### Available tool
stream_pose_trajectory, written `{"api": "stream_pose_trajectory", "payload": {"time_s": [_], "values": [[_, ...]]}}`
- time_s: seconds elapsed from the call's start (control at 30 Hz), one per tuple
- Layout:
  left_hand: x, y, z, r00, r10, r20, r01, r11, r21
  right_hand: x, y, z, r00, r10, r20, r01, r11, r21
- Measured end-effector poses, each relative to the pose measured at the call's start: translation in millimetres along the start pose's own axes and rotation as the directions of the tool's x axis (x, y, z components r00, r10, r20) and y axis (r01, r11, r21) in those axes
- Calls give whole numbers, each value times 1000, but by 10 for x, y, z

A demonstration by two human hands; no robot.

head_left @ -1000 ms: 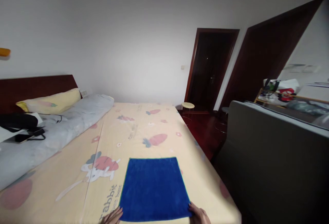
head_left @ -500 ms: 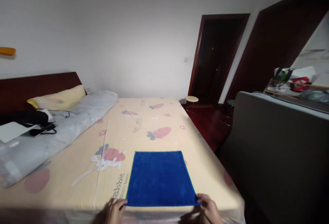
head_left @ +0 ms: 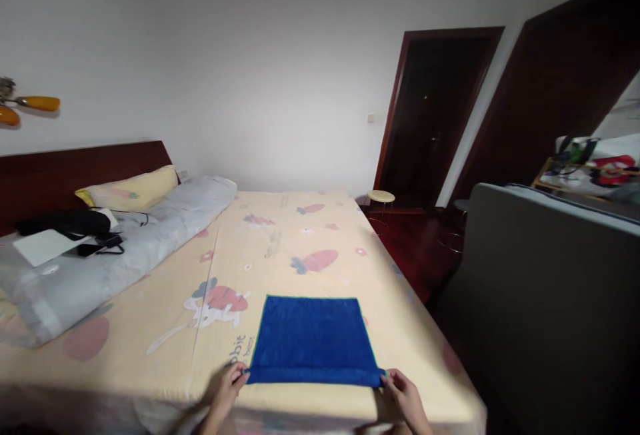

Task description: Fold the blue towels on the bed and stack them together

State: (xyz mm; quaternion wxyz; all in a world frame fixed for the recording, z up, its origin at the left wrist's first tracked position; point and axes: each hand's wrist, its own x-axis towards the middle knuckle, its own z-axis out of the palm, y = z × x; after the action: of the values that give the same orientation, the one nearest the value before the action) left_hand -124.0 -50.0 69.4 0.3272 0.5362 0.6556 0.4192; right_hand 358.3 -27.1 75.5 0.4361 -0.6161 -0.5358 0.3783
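Bed [head_left: 265, 272] is stretching flat beyond the blue cloth [head_left: 314, 335], open passage is running above the cloth between left hand [head_left: 232, 380] and right hand [head_left: 404, 392], grey bundle [head_left: 167, 235] is blocking the left side, dark panel [head_left: 550, 295] is standing off the right edge.

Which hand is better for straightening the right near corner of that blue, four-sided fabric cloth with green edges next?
Probably the right hand: it grips that corner of the cloth. The left hand holds the left near corner, so it would likely have to let go and reach across.
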Motion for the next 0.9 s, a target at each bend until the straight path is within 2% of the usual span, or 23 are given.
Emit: {"api": "stream_pose_trajectory", "payload": {"time_s": [0.2, 0.4, 0.5, 0.57, 0.63, 0.7, 0.8, 0.9], "values": [[136, -13, 128, 994, 64, -89, -48, 984, 169, 127, 66, 60, 998, -40, -51, 29, 982, -188], [-38, 49, 307, 979, 121, -161, -41, 901, 431, 76, 267, 145, 976, -205, -72, 143, 856, -497], [-116, 154, 377, 963, 159, -219, 35, 730, 683, 45, 329, 203, 948, -305, -90, 181, 751, -634], [-128, 246, 382, 973, 170, -156, 28, 584, 811, 24, 332, 232, 911, -412, -38, 245, 611, -752], [-125, 345, 371, 988, 149, -44, -42, 526, 850, -1, 285, 259, 884, -464, 57, 306, 484, -820], [-132, 448, 377, 993, 116, -1, -59, 521, 852, -30, 173, 295, 898, -428, 106, 299, 415, -859], [-184, 591, 451, 993, 77, -93, 42, 503, 863, -79, -63, 381, 946, -321, 47, 175, 381, -908], [-249, 663, 553, 982, 78, -174, 121, 450, 885, -114, -201, 481, 958, -285, -13, 92, 353, -931]]}}
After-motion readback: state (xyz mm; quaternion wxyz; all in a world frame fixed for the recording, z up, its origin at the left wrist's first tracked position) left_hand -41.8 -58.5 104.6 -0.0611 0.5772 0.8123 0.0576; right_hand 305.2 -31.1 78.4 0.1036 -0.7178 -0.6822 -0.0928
